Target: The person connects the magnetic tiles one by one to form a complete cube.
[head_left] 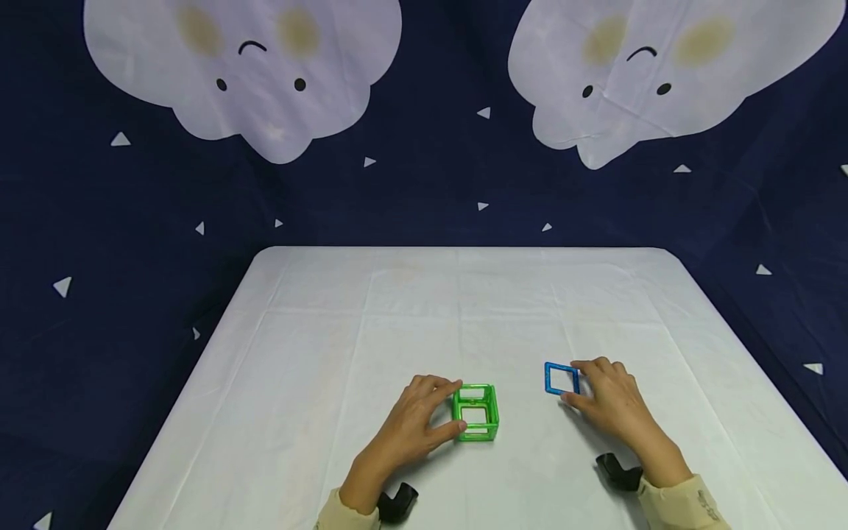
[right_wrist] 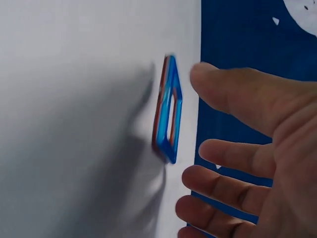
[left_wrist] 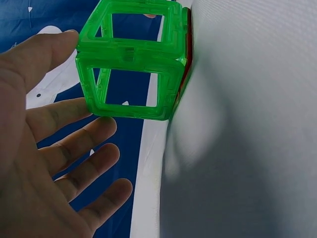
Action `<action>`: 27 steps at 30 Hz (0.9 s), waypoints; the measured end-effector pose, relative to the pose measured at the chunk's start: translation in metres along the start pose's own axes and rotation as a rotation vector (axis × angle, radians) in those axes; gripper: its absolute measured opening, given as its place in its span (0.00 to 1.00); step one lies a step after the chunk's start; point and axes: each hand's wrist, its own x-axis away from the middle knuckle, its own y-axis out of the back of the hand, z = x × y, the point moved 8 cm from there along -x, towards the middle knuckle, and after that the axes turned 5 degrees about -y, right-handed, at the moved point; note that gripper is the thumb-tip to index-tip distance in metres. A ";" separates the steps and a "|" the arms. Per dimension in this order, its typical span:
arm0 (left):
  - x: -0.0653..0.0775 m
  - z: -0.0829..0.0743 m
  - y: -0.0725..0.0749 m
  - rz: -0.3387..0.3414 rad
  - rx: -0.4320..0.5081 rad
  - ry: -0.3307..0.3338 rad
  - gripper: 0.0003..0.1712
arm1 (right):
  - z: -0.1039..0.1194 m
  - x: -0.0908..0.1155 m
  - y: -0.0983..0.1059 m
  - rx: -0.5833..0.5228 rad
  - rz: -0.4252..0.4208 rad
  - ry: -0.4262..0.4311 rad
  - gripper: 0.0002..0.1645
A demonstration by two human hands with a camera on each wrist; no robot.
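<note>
An open-framed green cube of magnetic tiles (head_left: 492, 412) stands on the white table, with a thin red layer visible along its base in the left wrist view. My left hand (head_left: 414, 423) holds its left side between thumb and index finger, while the other fingers (left_wrist: 101, 158) spread free. Further right, a blue square magnetic tile (head_left: 548, 379) lies on the tabletop; its underside edge looks red in the right wrist view. Around the tile's right side is my right hand (head_left: 612, 397), thumb and index finger apart. A small gap separates the fingertips (right_wrist: 203, 77) from the tile.
The white-covered table (head_left: 318, 331) has rounded far corners. Behind it hangs a dark blue cloth (head_left: 424, 191) printed with clouds and small triangles. Black wrist devices (head_left: 397, 504) sit beside both light sleeves (head_left: 685, 504).
</note>
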 end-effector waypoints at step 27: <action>0.002 0.004 0.003 -0.033 0.040 0.000 0.33 | -0.019 -0.014 -0.015 0.028 0.105 0.057 0.36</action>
